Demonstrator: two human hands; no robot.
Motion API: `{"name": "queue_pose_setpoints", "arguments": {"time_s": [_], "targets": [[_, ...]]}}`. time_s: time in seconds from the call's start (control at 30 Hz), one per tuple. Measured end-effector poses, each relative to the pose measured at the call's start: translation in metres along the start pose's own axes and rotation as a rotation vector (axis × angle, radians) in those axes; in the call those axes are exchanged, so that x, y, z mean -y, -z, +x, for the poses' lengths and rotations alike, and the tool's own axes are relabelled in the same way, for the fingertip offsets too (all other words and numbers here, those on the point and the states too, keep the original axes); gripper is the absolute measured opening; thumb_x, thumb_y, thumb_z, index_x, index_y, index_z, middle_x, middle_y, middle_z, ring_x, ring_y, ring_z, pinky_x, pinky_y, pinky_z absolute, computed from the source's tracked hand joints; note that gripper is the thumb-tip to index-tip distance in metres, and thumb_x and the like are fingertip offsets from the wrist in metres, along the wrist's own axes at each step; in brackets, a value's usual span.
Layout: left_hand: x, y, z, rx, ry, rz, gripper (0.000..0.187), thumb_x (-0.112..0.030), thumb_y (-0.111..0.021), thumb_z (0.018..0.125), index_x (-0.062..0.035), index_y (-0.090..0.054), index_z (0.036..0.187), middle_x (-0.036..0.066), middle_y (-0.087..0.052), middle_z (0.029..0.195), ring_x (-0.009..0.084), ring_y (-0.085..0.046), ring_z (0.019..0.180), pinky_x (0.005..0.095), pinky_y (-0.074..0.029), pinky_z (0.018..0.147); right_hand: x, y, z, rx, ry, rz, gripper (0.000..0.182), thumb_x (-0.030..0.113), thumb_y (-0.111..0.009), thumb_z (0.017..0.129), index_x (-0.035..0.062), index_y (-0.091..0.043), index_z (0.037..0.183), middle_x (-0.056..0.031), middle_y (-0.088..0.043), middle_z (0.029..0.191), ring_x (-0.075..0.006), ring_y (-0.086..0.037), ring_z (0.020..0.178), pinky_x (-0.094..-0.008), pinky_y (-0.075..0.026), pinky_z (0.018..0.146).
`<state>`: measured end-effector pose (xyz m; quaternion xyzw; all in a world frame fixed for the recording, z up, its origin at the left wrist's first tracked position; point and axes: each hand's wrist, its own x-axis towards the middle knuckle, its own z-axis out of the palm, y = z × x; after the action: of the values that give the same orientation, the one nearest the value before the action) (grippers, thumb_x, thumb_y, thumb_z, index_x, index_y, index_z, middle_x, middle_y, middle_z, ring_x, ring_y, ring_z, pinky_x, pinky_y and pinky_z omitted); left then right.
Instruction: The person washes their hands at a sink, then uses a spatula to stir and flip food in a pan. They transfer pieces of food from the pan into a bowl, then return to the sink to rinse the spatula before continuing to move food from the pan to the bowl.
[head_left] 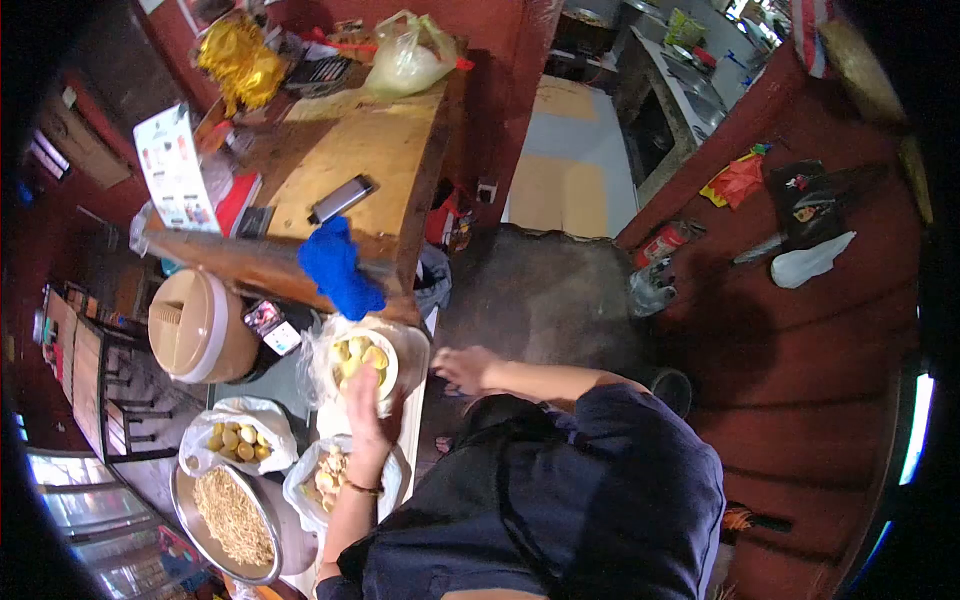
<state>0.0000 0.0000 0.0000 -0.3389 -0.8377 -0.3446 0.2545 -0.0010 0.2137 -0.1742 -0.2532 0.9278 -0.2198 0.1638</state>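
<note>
My left hand reaches over the near side of a white bowl of pale yellow pieces. Its fingers look stretched out toward the pieces, and I see no held item. To the right of the bowl, away from the counter edge, my right hand is blurred by motion; its fingers look bent, but what they hold, if anything, does not show. Below the bowl, beside my left forearm, a white plastic bag holds pale scraps. Clear plastic lies crumpled against the bowl's left side.
A bag of round yellow-brown items and a metal basin of straw-like bits stand left. Behind are a beige container, a lit phone, and a wooden table with a blue cloth over its edge.
</note>
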Motion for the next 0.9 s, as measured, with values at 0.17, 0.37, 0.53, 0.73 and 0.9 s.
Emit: {"name": "queue_pose_setpoints", "arguments": {"time_s": [0.17,0.37,0.53,0.73,0.9], "targets": [[-0.026,-0.047,0.016,0.218,0.190,-0.099,0.043,0.006,-0.058,0.065,-0.0026,-0.049,0.107,0.011,-0.056,0.082,0.0222,-0.054,0.072,0.0284,-0.044,0.061,-0.127,0.011,-0.116,-0.246,-0.642,0.089,0.020,0.022,-0.045,0.074,0.0073,-0.055,0.083,-0.0199,-0.056,0.076,-0.0348,-0.054,0.075,-0.0434,-0.043,0.064],[-0.014,-0.191,0.061,0.329,0.479,-0.185,0.054,-0.003,-0.059,0.070,-0.0091,-0.038,0.119,0.008,-0.055,0.080,0.0136,-0.049,0.055,0.0248,-0.043,0.053,-0.327,0.021,-0.279,-0.568,-1.291,0.326,0.014,0.017,-0.050,0.071,0.0049,-0.057,0.074,-0.0142,-0.058,0.075,-0.0322,-0.055,0.076,-0.0382,-0.044,0.068],[-0.054,-0.309,0.201,0.443,0.472,-0.348,0.067,-0.004,-0.062,0.068,-0.0094,-0.026,0.125,0.011,-0.051,0.093,0.0165,-0.053,0.060,0.0267,-0.044,0.057,-0.401,0.068,-0.363,-0.669,-1.429,0.384,0.017,0.020,-0.052,0.072,0.0051,-0.059,0.076,-0.0150,-0.058,0.079,-0.0310,-0.055,0.077,-0.0365,-0.044,0.068],[-0.069,-0.416,0.319,0.674,0.245,-0.316,0.049,-0.006,-0.059,0.071,-0.0077,-0.039,0.116,0.011,-0.054,0.090,0.0220,-0.056,0.066,0.0297,-0.045,0.062,-0.503,0.058,-0.396,-0.522,-1.587,0.730,0.017,0.019,-0.055,0.072,0.0027,-0.059,0.075,-0.0108,-0.059,0.069,-0.0226,-0.058,0.061,-0.0330,-0.047,0.057],[-0.068,-0.519,0.395,0.690,0.080,-0.377,0.038,-0.009,-0.056,0.074,-0.0073,-0.045,0.110,0.011,-0.058,0.084,0.0243,-0.057,0.074,0.0304,-0.046,0.065,-0.575,0.060,-0.382,-0.530,-1.642,0.747,0.019,0.021,-0.052,0.074,0.0035,-0.058,0.075,-0.0109,-0.058,0.070,-0.0184,-0.057,0.054,-0.0309,-0.046,0.047]]}}
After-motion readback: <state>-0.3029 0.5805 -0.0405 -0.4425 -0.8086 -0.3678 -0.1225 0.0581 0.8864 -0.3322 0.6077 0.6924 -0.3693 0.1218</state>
